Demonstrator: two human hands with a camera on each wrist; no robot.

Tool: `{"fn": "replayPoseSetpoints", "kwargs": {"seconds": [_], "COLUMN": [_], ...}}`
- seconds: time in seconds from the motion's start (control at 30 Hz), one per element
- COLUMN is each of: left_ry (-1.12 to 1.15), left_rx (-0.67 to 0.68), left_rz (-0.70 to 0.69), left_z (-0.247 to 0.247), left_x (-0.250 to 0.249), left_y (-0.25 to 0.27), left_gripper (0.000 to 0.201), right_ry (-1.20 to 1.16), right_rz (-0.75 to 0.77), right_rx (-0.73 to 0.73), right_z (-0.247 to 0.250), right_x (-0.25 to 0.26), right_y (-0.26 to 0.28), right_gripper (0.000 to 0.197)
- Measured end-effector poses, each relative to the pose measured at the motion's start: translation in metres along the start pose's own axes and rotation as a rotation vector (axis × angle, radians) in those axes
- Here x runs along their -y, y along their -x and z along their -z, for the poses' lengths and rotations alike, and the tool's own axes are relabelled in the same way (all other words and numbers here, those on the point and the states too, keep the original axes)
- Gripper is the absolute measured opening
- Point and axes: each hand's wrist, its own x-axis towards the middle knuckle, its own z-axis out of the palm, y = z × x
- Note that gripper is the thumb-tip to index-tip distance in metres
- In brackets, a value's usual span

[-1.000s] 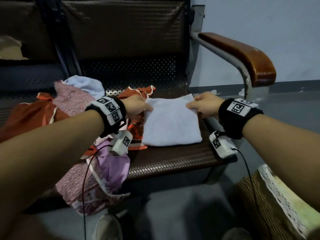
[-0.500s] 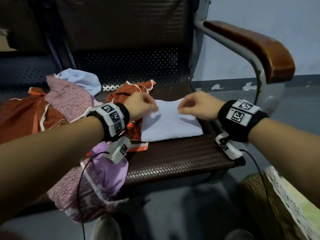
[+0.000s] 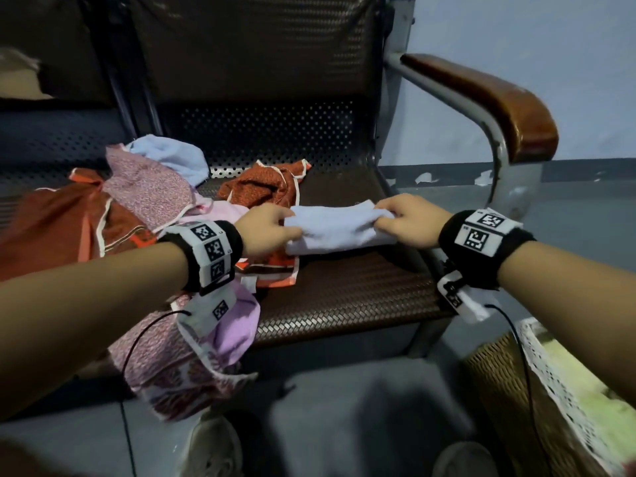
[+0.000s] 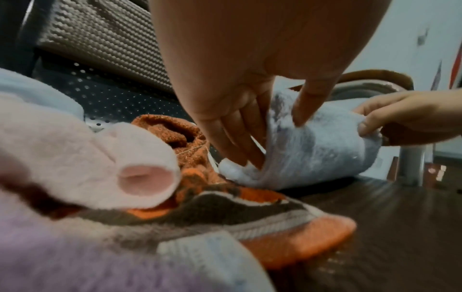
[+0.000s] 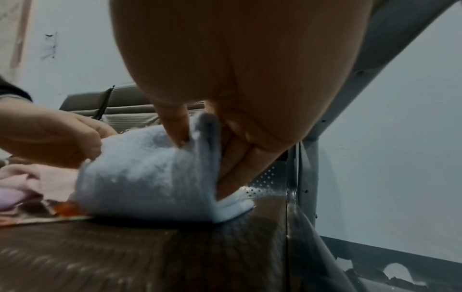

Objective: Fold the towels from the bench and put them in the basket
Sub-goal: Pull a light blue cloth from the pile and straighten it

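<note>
A white towel point(image 3: 339, 228) lies half folded on the brown bench seat point(image 3: 344, 297), its far edge lifted and arched over toward me. My left hand point(image 3: 272, 228) pinches its left end point(image 4: 282, 126), thumb on top and fingers underneath. My right hand point(image 3: 406, 220) pinches the right end point(image 5: 197, 138) the same way. The wicker basket point(image 3: 495, 376) with a lace-trimmed lining stands on the floor at the lower right, below my right forearm.
Unfolded towels are heaped on the left of the bench: orange patterned point(image 3: 268, 187), pink floral point(image 3: 148, 191), light blue point(image 3: 172, 156), lilac point(image 3: 237, 325). A wooden armrest point(image 3: 488, 105) on a metal frame bounds the seat's right side. Shoes point(image 3: 210, 445) show on the grey floor.
Both hands have lifted the white towel's far edge and carried it toward me, so the flat towel now arches into a fold. The camera has moved closer.
</note>
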Motion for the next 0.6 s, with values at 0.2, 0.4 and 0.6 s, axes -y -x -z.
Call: {"fn": "replayPoseSetpoints", "kwargs": {"seconds": [0.2,0.4,0.6], "left_ry": [0.341,0.099,-0.097], "left_rx": [-0.125,-0.329,0.047], "left_rz": [0.197,0.245,-0.013], "left_z": [-0.003,-0.006,-0.013], "left_x": [0.001,0.001,-0.013], "left_y": [-0.015,-0.031,-0.019], "left_gripper": [0.031,0.021,0.059], "right_ry": [-0.162,0.049,0.144], "right_rz": [-0.073,0.016,0.091], "right_rx": [-0.128,-0.219,0.059], "right_z": [0.002,-0.012,-0.026], "right_x": [-0.007,0.009,0.018], "right_y": [-0.011,-0.021,-0.021], "right_gripper": [0.022,0.039,0.056]}}
